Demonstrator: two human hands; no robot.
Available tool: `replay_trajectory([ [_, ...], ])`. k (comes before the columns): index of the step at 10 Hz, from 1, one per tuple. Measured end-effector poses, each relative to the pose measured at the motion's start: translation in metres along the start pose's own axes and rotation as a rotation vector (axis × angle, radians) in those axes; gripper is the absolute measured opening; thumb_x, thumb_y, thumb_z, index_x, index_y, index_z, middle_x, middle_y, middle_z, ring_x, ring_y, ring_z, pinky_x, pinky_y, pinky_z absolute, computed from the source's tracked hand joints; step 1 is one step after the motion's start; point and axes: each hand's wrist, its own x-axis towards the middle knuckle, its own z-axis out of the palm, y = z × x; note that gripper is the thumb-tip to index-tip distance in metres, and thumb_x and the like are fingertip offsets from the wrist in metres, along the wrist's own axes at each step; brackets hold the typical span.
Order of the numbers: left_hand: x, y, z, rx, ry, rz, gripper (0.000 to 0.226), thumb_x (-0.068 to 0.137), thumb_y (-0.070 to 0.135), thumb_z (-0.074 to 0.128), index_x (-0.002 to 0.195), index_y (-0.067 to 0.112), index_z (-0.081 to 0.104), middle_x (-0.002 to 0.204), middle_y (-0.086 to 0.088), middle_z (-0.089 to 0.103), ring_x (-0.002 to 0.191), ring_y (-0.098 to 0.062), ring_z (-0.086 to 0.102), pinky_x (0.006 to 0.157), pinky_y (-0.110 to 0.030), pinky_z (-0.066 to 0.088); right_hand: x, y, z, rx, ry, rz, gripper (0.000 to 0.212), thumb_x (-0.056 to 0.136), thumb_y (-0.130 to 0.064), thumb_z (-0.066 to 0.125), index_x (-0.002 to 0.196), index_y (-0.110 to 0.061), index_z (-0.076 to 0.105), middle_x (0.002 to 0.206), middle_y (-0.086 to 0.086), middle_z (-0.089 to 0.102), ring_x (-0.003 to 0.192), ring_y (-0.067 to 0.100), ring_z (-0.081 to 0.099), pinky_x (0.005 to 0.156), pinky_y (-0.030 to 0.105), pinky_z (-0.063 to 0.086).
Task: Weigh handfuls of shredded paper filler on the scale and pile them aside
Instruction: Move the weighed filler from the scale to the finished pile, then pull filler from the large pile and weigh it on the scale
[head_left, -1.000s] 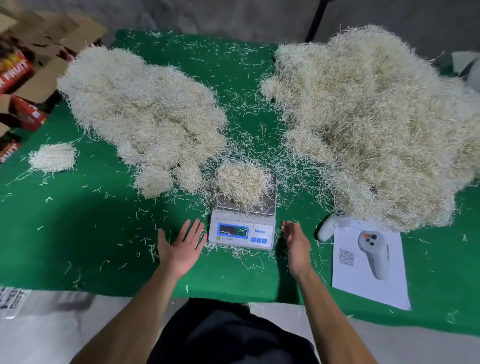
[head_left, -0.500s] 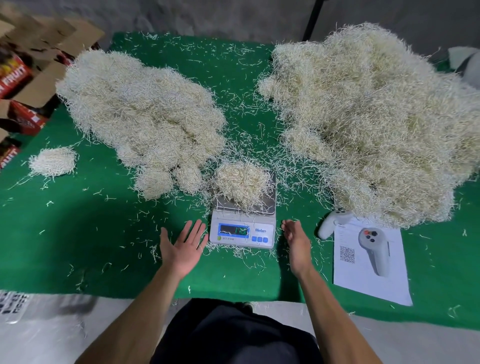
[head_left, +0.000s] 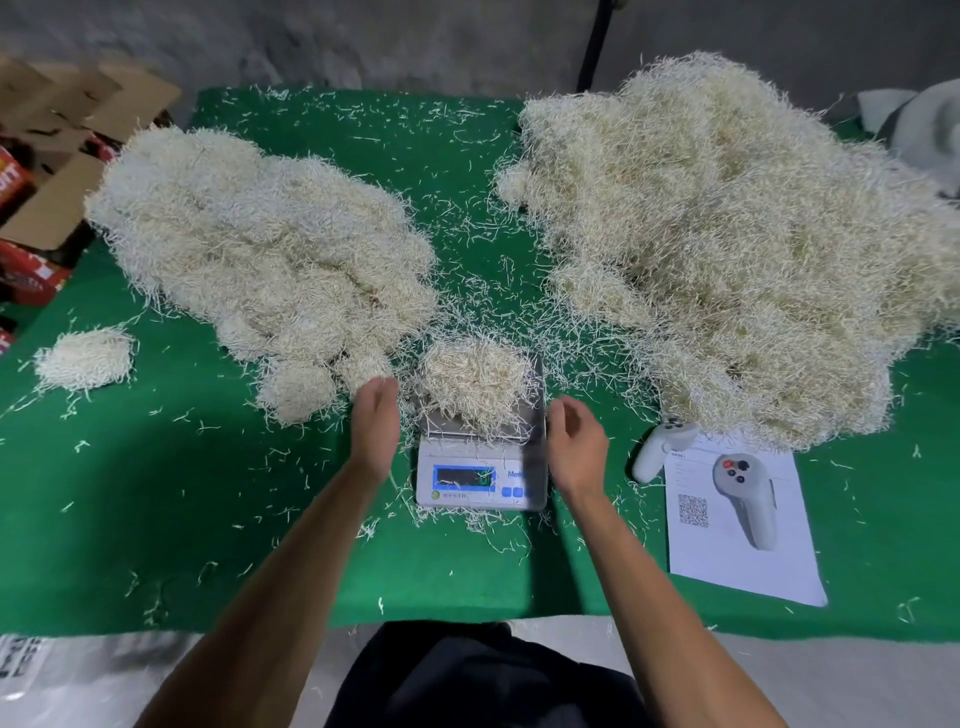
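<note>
nearest me, my left hand and right hand now flank the small white digital kitchen scale with the steel pan; a second ago they rested lower on the green felt-covered table, level with the display, palms slack; they have since slid forward and turned edge-on, one to each side of the pan; both are released and grasp nothing, the left with straight fingers, the right with fingers loosely bent; i cannot tell whether either yet touches the paper; on the pan sits the loose handful of cream shredded paper filler, unmoved; the blue display is lit but i cannot read the figure; i judge the reading is taken and the next step is to scoop this handful off; the strands are light and shed easily, so a two-sided cupping lift should lose fewer of them.

just right of the scale lie two white handheld controllers on a white printed sheet of paper with a square code; left of the scale, just beyond my left hand, spreads the flatter cream heap of clumped weighed filler, the likely destination; a small separate cream tuft sits well apart at the far left; to the right rises the taller, fluffier stock heap of cream filler; brown cardboard boxes stand past the table's left edge.
</note>
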Motion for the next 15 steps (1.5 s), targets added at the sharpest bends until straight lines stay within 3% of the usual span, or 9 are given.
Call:
replay_trajectory([
  [1,0.012,0.042,0.025,0.159,-0.116,0.105,0.045,0.099,0.06,0.049,0.137,0.035,0.05,0.117,0.014,0.059,0.087,0.006,0.054,0.077,-0.018,0.051,0.013,-0.035,0.023,0.024,-0.066,-0.055,0.034,0.105,-0.036,0.055,0.137,-0.023,0.054,0.098,-0.021,0.067,0.075,-0.006,0.068,0.063,0.014,0.056],
  [2,0.001,0.052,0.054,0.312,-0.272,0.031,0.077,0.085,0.078,0.054,0.15,0.043,0.033,0.16,0.004,0.033,0.13,-0.018,0.047,0.099,-0.04,0.04,0.023,-0.052,0.044,0.047,-0.206,0.073,0.065,0.104,-0.047,0.051,0.157,-0.014,0.031,0.126,0.002,0.065,0.1,0.01,0.07,0.082,0.028,0.059],
  [3,-0.009,0.051,0.07,0.183,-0.224,-0.01,0.099,0.079,0.079,0.063,0.158,0.035,0.021,0.167,0.0,0.019,0.149,-0.027,0.029,0.114,-0.049,0.029,0.028,-0.054,0.046,0.239,-0.32,0.097,0.047,0.104,-0.046,0.054,0.143,-0.02,0.054,0.067,-0.005,0.055,0.055,0.016,0.047,0.049,0.032,0.043],
  [4,-0.002,0.059,0.068,0.032,-0.18,-0.048,0.1,0.077,0.069,0.074,0.157,0.037,0.025,0.166,-0.002,0.021,0.147,-0.026,0.031,0.112,-0.047,0.032,0.041,-0.057,0.033,0.317,-0.438,-0.001,0.028,0.099,-0.05,0.062,0.095,-0.023,0.068,0.056,-0.006,0.044,0.048,0.017,0.034,0.045,0.031,0.032],
  [6,0.024,0.065,0.028,-0.146,-0.167,-0.247,0.12,0.047,0.069,0.09,0.149,0.034,0.037,0.153,-0.004,0.037,0.127,-0.022,0.043,0.106,-0.059,0.04,0.109,-0.07,-0.046,0.424,-0.259,0.182,0.03,0.106,-0.029,0.053,0.095,-0.004,0.064,0.073,0.005,0.055,0.054,0.011,0.054,0.053,0.026,0.052],
  [8,0.017,0.069,0.044,-0.04,-0.314,-0.262,0.13,0.04,0.076,0.088,0.15,0.043,0.028,0.16,0.008,0.026,0.123,-0.017,0.036,0.101,-0.054,0.035,0.089,-0.092,-0.024,0.117,-0.655,0.075,0.046,0.084,-0.065,0.073,0.099,-0.022,0.072,0.082,0.001,0.069,0.063,0.014,0.062,0.072,0.028,0.058],
  [12,0.025,0.089,0.084,-0.012,-0.35,-0.12,0.066,0.085,0.051,0.073,0.143,0.027,0.05,0.154,-0.01,0.042,0.132,-0.028,0.044,0.116,-0.057,0.022,0.155,-0.096,-0.042,0.396,-0.009,0.391,0.014,0.103,-0.013,0.059,0.095,-0.003,0.066,0.08,0.002,0.067,0.048,0.009,0.06,0.047,0.019,0.051],
  [13,0.011,0.094,0.063,-0.09,-0.344,-0.162,0.033,0.088,0.058,0.065,0.116,0.04,0.061,0.122,0.02,0.062,0.123,-0.014,0.05,0.094,-0.024,0.046,0.178,-0.091,-0.071,0.481,0.064,0.396,0.03,0.105,-0.01,0.053,0.125,0.01,0.06,0.077,0.006,0.061,0.055,0.011,0.061,0.054,0.019,0.052],
  [15,0.018,0.073,0.065,-0.351,-0.183,-0.402,0.075,0.067,0.071,0.069,0.128,0.029,0.056,0.154,-0.005,0.043,0.144,-0.033,0.039,0.112,-0.048,0.036,0.188,-0.067,-0.08,0.642,0.121,0.465,0.038,0.107,-0.008,0.044,0.14,0.009,0.051,0.083,0.002,0.058,0.067,0.009,0.059,0.064,0.021,0.053],
])
